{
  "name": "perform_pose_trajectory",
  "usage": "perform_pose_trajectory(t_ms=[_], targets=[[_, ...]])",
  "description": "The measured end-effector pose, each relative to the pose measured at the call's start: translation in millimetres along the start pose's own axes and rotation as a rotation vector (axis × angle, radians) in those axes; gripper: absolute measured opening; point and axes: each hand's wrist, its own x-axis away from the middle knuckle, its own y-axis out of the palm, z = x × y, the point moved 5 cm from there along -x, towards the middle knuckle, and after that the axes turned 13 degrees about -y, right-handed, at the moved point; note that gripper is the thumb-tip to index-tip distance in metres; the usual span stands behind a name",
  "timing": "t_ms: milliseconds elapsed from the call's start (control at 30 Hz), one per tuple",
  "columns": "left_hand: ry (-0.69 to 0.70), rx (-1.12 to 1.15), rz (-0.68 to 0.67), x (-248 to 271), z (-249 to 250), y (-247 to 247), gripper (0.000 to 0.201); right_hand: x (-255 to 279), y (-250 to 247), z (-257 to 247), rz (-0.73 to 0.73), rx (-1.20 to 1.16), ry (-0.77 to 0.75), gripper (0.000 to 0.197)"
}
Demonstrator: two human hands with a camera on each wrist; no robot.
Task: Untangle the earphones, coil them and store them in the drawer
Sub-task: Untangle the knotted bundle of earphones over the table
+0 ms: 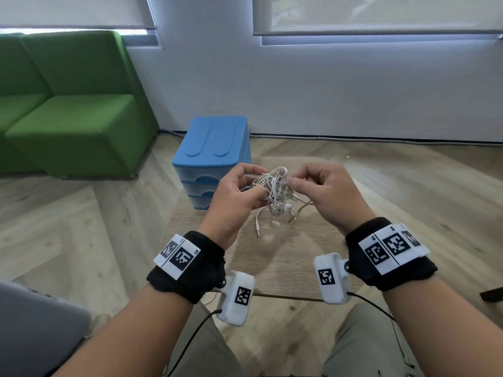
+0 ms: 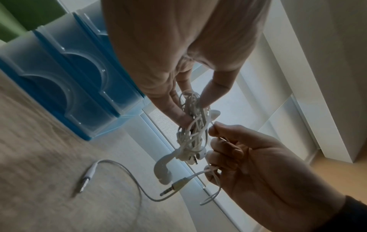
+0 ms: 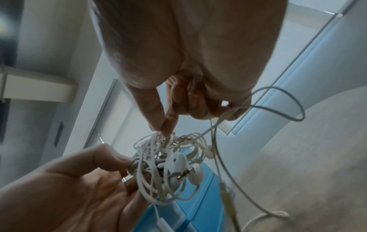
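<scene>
A tangled bundle of white earphones [image 1: 275,194] hangs between both hands above a small wooden table [image 1: 285,262]. My left hand [image 1: 260,180] grips the bundle's left side with thumb and curled fingers. My right hand [image 1: 292,182] pinches a strand at the upper right of the bundle. In the left wrist view the bundle [image 2: 192,135] hangs from the left hand [image 2: 188,106], and two jack plugs [image 2: 172,187] dangle below it. In the right wrist view the right hand [image 3: 163,130] nips a cord at the top of the tangle [image 3: 168,161]. A blue drawer unit [image 1: 212,148] stands just behind, its drawers shut.
A green sofa [image 1: 68,110] stands at the far left against the white wall. A grey object [image 1: 35,330] sits at the lower left edge. The person's knees show below the table's near edge. A cable runs along the floor by the wall.
</scene>
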Motion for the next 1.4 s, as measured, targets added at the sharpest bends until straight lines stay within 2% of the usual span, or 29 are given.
perform_pose_trajectory(t_ms=[100, 233, 433, 667, 767, 867, 1100, 1300, 1400], targets=[[0.003, 0.017, 0.002, 2.0, 2.0, 1.7, 0.031, -0.6, -3.8, -7.7, 0.044, 0.123, -0.07, 0.02], [0.033, 0.01, 0.014, 2.7, 4.2, 1.4, 0.033, 3.0, 1.6, -23.3, 0.002, 0.203, -0.173, 0.018], [0.124, -0.062, 0.045, 5.5, 7.7, 2.2, 0.03, 5.9, 4.8, -34.8, 0.115, 0.374, -0.31, 0.016], [0.209, -0.074, 0.096, 10.7, 11.8, 4.9, 0.029, 11.2, 13.0, -33.5, 0.187, 0.432, -0.368, 0.02], [0.251, -0.094, 0.106, 13.5, 12.8, 8.1, 0.029, 11.5, 10.6, -31.9, 0.238, 0.38, -0.342, 0.016], [0.292, -0.131, 0.104, 16.0, 12.9, 12.9, 0.028, 9.5, 9.8, -27.5, 0.261, 0.267, -0.235, 0.013], [0.364, -0.209, 0.143, 12.4, 11.9, 4.9, 0.028, 7.1, 7.9, -8.0, 0.09, -0.068, 0.0, 0.02], [0.395, -0.224, 0.093, 14.0, 10.9, 13.5, 0.025, 4.9, 15.9, -5.5, 0.102, -0.102, -0.038, 0.026], [0.461, -0.275, 0.104, 14.9, 13.3, 11.6, 0.025, 6.8, 14.6, -6.4, 0.127, -0.127, -0.046, 0.017]])
